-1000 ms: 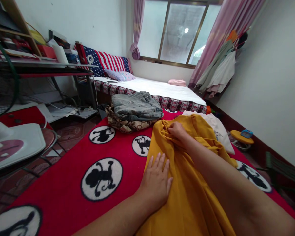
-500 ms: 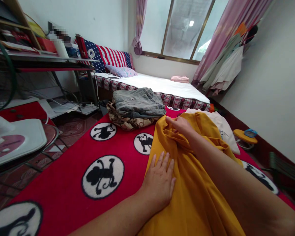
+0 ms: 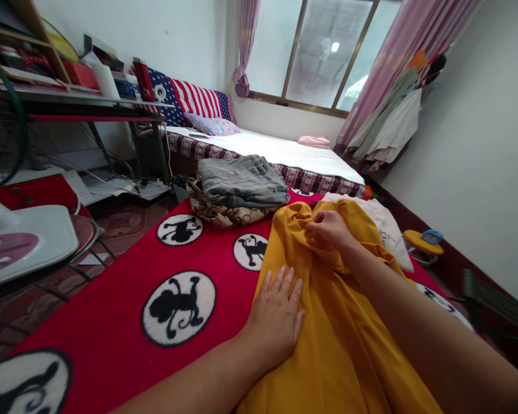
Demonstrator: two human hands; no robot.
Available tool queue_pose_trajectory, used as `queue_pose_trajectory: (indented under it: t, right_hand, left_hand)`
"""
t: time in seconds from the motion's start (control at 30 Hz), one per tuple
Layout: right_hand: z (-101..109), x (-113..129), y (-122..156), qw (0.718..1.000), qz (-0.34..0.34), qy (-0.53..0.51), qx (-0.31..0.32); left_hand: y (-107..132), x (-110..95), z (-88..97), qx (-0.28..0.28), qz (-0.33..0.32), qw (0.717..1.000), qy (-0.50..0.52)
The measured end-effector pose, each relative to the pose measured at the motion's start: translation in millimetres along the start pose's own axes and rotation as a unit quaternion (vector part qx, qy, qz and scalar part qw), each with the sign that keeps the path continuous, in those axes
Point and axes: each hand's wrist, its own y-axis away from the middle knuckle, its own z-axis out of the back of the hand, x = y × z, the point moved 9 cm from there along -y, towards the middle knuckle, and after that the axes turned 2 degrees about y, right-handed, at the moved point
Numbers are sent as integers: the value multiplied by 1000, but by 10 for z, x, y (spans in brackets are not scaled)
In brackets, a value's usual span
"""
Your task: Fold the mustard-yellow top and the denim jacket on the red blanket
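Yellow garment (image 3: pixel 319 345) | left hand (image 3: pixel 277 319) spread atop | right hand (image 3: pixel 331 227) curled, grip unclear | white cloth (image 3: pixel 380 216): lettering (image 3: pixel 387 235) (unreadable)

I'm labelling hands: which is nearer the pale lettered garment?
Right: the right hand is left of the pale garment; the left hand is farther left and nearer the camera.

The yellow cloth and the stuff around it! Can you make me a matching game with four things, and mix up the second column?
Column 1
1. Left hand
2. Right hand
3. Folded grey denim
4. Red blanket

Column 2
A. On top of a brown patterned cloth
B. Covered in black monkey shapes inside white circles
C. Curled up, at the bunched folds of the yellow cloth
D. Flat, with fingers spread, on the yellow cloth

Right pairs: 1-D, 2-C, 3-A, 4-B
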Motion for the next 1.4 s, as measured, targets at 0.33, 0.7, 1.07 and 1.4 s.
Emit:
queue_pose_trajectory:
  t: [0.33, 0.7, 1.07, 1.4]
  right_hand:
    - [169, -144, 42, 960, -37, 275, -47]
    - [-294, 30, -533, 993, -10, 98, -60]
    - [-593, 234, -7, 989, 97, 66, 85]
    - [15, 735, 2327, 924, 342, -10, 171]
  left_hand:
    - [19, -17, -2, -7, -14, 1000, -2]
    - [7, -26, 22, 6, -17, 1000, 10]
    - [-13, -18, 63, 0, -28, 999, 28]
    - [-124, 434, 275, -153, 31, 900, 407]
